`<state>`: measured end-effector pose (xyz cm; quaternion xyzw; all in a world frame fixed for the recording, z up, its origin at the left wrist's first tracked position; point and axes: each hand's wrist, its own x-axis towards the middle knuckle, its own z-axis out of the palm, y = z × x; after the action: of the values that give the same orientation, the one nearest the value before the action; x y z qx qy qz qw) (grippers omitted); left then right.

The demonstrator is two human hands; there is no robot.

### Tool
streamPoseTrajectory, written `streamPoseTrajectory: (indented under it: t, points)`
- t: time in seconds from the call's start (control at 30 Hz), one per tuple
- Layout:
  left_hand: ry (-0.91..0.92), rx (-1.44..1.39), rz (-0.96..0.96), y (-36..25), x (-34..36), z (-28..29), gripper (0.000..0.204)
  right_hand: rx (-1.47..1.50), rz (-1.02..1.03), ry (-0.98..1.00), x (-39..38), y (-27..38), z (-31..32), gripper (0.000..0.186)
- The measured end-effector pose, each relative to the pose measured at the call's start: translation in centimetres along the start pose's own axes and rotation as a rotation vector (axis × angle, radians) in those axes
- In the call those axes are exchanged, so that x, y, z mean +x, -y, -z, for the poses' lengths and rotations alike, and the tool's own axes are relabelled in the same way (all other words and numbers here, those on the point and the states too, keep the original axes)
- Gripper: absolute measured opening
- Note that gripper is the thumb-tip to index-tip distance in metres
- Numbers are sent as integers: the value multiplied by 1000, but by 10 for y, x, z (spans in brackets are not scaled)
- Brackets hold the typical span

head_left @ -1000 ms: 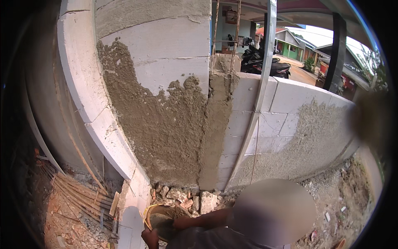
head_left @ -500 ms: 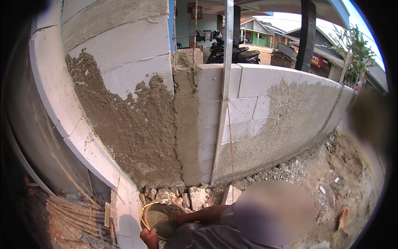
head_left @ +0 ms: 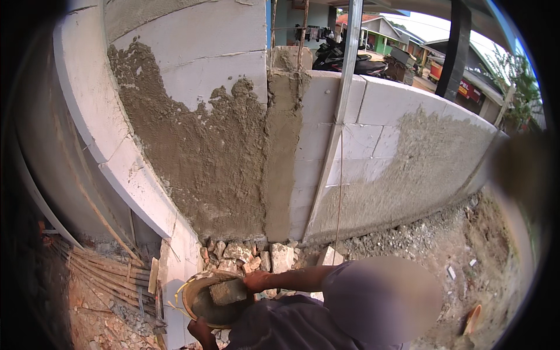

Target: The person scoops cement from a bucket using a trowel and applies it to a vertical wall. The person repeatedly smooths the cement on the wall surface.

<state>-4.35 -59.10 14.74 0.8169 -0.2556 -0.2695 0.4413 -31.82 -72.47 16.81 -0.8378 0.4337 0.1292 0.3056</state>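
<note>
A round bucket (head_left: 188, 298) with grey mortar inside and a yellow handle is at the lower middle, beside the white block edging. My left hand (head_left: 201, 331) is closed on the bucket's near rim, its fingers partly in shadow. On the opposite side my right hand (head_left: 255, 281) is closed at the edge of a trowel (head_left: 228, 291), apparently round its handle, which the fingers hide. The trowel's squarish, mortar-coated blade lies over the bucket's mouth. Ahead stands a white block wall (head_left: 213, 70), its lower part coated in rough wet mortar (head_left: 204, 163).
Broken stones (head_left: 282, 256) line the wall's foot. A metal straightedge (head_left: 344, 81) leans on the wall with a string hanging from it. Bamboo sticks (head_left: 108, 274) lie at left; an orange-brown object (head_left: 473, 319) lies on the dirt at right. A motorbike (head_left: 332, 55) stands beyond the wall.
My right hand has risen from inside the bucket, bringing the trowel blade into sight. The left hand has shifted down and left, now at the near rim. The view has tilted downward and left.
</note>
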Motion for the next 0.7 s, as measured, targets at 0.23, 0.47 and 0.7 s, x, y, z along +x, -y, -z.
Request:
streamPoseTrajectory:
  t: [0.23, 0.47, 0.7]
  points:
    - [-106, -97, 114, 16, -15, 19, 22, -54, 305, -73, 6, 22, 74, 31]
    - [-230, -10, 174, 12, -28, 40, 31, 127, 750, -65, -12, 116, 244, 23]
    - [-234, 69, 85, 31, -21, 25, 28, 1996, 990, -52, 72, 69, 413, 14]
